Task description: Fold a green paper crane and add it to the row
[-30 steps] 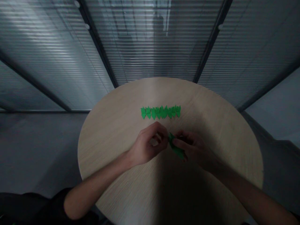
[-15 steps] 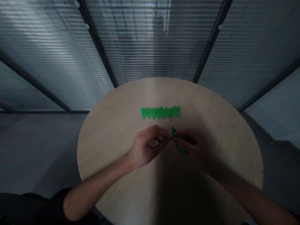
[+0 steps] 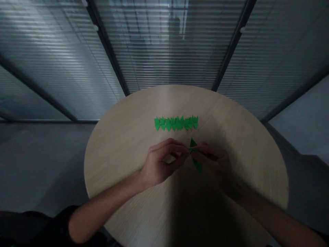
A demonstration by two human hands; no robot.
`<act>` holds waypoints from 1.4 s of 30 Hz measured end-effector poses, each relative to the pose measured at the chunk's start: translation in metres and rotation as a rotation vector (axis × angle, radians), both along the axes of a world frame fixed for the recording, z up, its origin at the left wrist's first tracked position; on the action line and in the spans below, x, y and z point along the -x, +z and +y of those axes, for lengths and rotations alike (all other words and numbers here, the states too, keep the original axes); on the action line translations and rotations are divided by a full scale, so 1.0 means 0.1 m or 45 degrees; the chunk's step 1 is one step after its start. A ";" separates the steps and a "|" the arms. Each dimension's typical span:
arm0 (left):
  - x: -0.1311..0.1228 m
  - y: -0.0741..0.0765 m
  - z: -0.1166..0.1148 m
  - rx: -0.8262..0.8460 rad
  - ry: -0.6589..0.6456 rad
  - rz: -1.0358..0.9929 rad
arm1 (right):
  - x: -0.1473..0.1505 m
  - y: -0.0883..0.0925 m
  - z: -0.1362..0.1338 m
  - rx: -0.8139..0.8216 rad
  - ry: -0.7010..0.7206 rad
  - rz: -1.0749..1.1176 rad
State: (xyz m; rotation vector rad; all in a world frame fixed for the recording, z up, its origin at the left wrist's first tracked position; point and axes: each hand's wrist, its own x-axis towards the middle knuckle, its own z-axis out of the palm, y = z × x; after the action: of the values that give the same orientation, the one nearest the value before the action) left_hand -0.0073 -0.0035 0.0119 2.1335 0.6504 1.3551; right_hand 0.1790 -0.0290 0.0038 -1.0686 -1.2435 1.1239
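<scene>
A folded green paper piece (image 3: 197,165) is held between my two hands above the table's middle. My left hand (image 3: 164,161) pinches its centre from the left with thumb and fingertips. From the right, my right hand (image 3: 212,159) grips the same spot, its fingers closed and in shadow. One pointed end sticks up above the fingertips and a longer leaf-like end hangs below them. The folds between the fingertips are partly hidden. Beyond my hands, several small green folded paper pieces (image 3: 168,124) lie side by side in a row, each with its point toward me.
The round wooden table (image 3: 115,137) fills the middle of the view. Behind it stand glass panels with window blinds (image 3: 169,61) and dark frames. My shadow falls over the table's near right part. Grey floor (image 3: 38,161) shows on both sides.
The held paper piece has turned slightly, so its upper point and lower end show more. My right fingers have shifted and now lie straighter toward the left fingertips. The row is unchanged.
</scene>
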 end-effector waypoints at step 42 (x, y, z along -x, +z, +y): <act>0.02 -0.10 0.00 -0.202 0.127 0.112 | 0.03 -0.12 0.02 0.268 0.115 0.220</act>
State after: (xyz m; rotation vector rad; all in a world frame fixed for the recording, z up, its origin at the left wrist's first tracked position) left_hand -0.0090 -0.0031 0.0020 2.3253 0.7139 1.4137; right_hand 0.1759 -0.0266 -0.0081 -1.0538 -1.0628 1.4106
